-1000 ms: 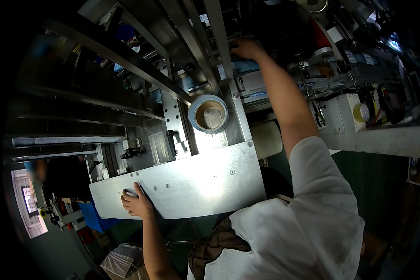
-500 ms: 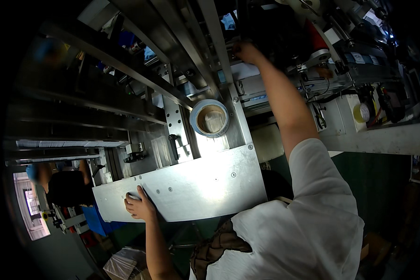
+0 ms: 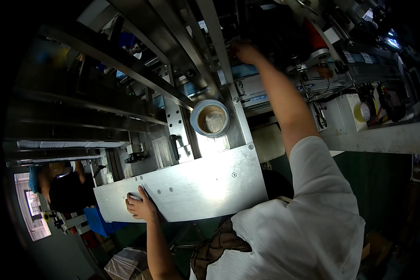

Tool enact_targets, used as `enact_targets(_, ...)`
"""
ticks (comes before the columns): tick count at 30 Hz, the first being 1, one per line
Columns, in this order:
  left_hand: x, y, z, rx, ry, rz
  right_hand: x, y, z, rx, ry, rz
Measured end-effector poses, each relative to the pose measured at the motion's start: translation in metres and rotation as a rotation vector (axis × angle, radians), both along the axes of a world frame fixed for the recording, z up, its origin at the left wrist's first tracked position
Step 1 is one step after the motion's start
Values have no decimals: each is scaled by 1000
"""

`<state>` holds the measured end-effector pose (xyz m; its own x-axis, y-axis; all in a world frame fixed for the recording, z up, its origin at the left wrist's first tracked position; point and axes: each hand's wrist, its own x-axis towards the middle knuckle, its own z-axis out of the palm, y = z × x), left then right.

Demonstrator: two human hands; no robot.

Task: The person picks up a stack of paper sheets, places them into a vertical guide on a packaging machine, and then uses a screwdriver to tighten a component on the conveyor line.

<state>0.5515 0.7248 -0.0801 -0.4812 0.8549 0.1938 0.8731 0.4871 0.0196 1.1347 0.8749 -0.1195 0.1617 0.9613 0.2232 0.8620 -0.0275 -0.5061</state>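
Observation:
My left hand (image 3: 142,206) rests on the bright metal plate (image 3: 210,191) at the front of the machine, near its left end. Its thumb is stretched away from the other fingers, and I see nothing held in it. Reaching far forward, my right hand (image 3: 245,52) is over the dark conveyor track (image 3: 244,71), just right of an upright metal bar (image 3: 215,39). Shadow hides its fingertips, so any hold there is unclear. A roll of tape (image 3: 194,119) with a brown core lies flat between my arms, behind the plate.
Long metal bars (image 3: 119,65) slant across the left. A red cone-shaped part (image 3: 315,38) and rollers stand at the right, above pliers (image 3: 320,116) and a yellow tape roll (image 3: 361,112). Another person (image 3: 70,189) works at the far left, near a blue bin (image 3: 95,221).
The pale patch on the track below my right hand has given way to a bluish one. My right hand has shifted slightly; the left stays put. The other person's arms have moved.

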Motion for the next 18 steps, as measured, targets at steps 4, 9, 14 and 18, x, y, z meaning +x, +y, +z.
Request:
enact_targets(4,-1,-2,0,4,-5,3,1,-4,4,-70,85,23)
enact_targets(9,0,-3,2,0,-14,5,0,-7,4,-174,179,63)
enact_targets(14,1,-1,1,16,-17,-1,6,-4,7,-203,59,56)
enact_targets(18,1,-3,2,5,-13,12,-12,-15,24,-205,57,-24)
